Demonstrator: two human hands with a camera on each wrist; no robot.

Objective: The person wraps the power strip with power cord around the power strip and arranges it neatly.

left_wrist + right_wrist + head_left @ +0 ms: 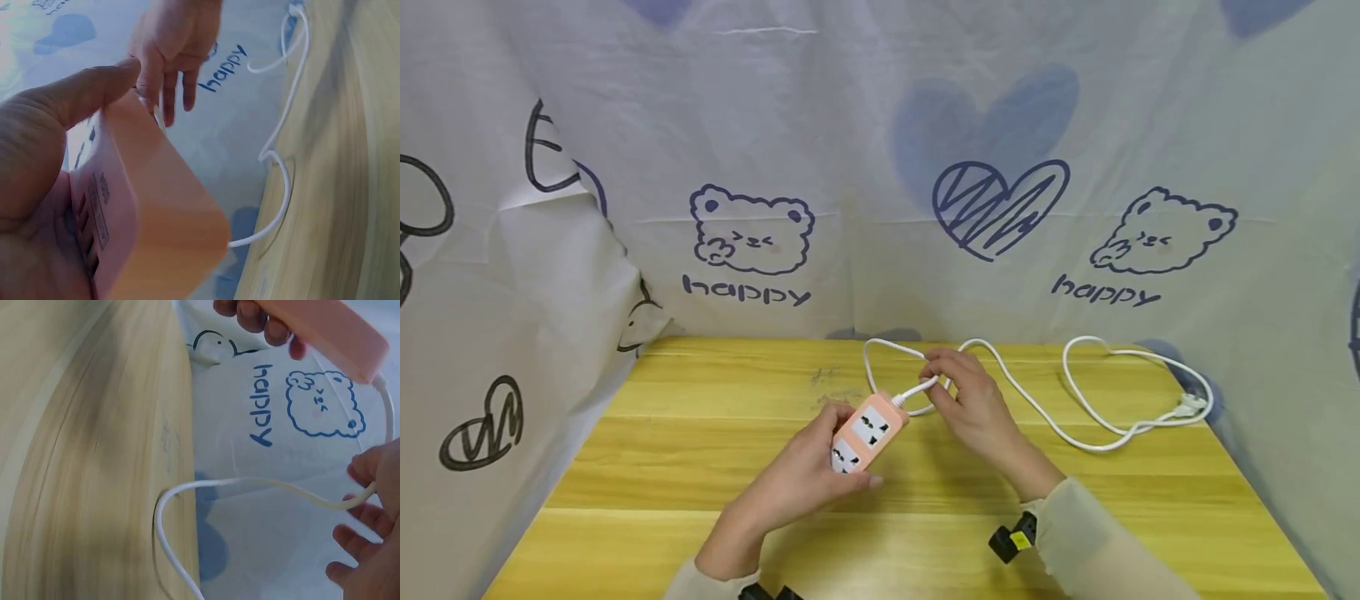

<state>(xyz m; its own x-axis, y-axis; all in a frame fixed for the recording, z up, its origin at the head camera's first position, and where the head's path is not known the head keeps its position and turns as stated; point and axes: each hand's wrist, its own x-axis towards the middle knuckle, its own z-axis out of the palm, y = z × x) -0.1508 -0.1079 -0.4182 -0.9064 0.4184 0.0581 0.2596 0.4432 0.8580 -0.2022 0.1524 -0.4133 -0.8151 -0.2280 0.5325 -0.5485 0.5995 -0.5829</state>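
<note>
A person's left hand (805, 467) is curled in a grip, its thumb (855, 482) stretched out nearer the body than its other fingers, the bare left wrist (730, 537) trailing behind them, lower and leftward. Just right of those fingers and slightly farther forward, the right hand (976, 407) pinches, back upward, remaining fingers loosely bent, its sleeved forearm (1101, 550) slanting back to their lower right.
</note>
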